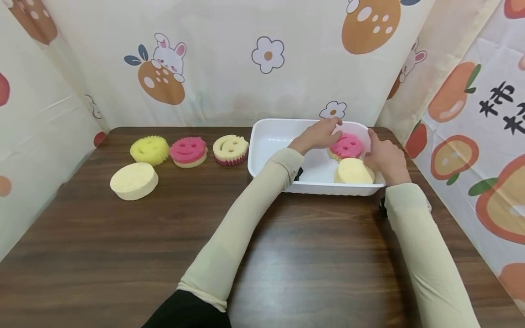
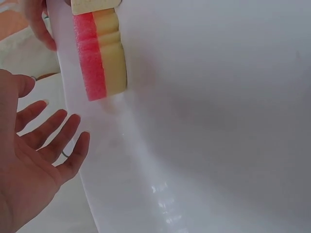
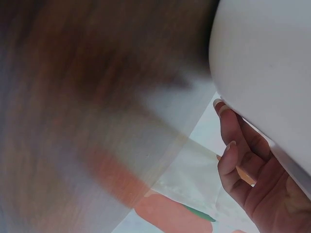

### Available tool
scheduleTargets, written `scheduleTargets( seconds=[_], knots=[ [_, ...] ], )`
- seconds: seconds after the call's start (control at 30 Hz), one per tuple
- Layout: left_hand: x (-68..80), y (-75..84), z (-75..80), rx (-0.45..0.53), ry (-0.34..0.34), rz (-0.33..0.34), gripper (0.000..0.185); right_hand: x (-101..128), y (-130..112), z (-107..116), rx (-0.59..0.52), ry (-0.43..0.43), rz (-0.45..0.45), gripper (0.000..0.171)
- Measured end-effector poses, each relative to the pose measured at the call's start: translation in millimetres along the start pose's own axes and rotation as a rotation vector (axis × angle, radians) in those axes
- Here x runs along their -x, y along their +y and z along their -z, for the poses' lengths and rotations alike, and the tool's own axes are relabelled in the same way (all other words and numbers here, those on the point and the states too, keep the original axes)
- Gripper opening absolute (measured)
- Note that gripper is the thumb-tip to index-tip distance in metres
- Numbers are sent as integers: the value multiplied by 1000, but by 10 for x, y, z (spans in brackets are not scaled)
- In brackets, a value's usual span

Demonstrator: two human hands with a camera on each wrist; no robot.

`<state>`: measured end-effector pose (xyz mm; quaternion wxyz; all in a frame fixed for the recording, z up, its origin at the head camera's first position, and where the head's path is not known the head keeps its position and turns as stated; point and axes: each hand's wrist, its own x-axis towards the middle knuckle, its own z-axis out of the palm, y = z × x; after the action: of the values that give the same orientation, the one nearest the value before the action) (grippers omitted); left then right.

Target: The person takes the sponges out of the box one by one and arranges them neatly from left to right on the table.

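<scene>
A white tray (image 1: pixel 270 146) stands at the back right of the table. In it lie a pink smiley sponge (image 1: pixel 347 146) and a plain cream round sponge (image 1: pixel 354 171). My left hand (image 1: pixel 321 133) reaches into the tray beside the pink sponge. In the left wrist view that left hand (image 2: pixel 46 155) has straight, spread fingers, apart from the pink-and-yellow sponge (image 2: pixel 99 53) seen edge-on. My right hand (image 1: pixel 384 157) holds the tray's right rim, thumb on top. In the right wrist view the right hand's fingers (image 3: pixel 233 155) curl against the tray's outer wall (image 3: pixel 272 63).
On the dark wooden table (image 1: pixel 164 237), left of the tray, lie a yellow smiley sponge (image 1: pixel 149 149), a pink one (image 1: pixel 188 151), a cream-and-pink one (image 1: pixel 230 149) and a plain cream disc (image 1: pixel 134 181). Printed curtains close off the back and both sides.
</scene>
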<state>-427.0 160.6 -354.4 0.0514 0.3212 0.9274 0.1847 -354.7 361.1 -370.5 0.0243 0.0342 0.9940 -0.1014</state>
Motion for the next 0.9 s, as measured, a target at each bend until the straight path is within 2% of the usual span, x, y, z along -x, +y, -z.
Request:
scheduleTargets(
  seconds=[0.23, 0.33, 0.53, 0.7, 0.9],
  knots=[
    [-17, 12, -9, -84, -40, 9, 48, 14, 19, -42, -16, -9, -12, 83],
    [-22, 14, -5, -130, -61, 34, 48, 16, 19, -72, -19, -26, -13, 83],
    [-25, 4, -12, -216, -71, 72, 50, 25, 14, -77, -7, 1, 2, 81],
    [-67, 16, -41, -237, -77, 91, 50, 29, 1, -47, -4, 2, 4, 82],
    [-138, 65, -89, -275, -100, 82, 52, 4, 4, -16, 12, 13, 14, 82]
  ],
)
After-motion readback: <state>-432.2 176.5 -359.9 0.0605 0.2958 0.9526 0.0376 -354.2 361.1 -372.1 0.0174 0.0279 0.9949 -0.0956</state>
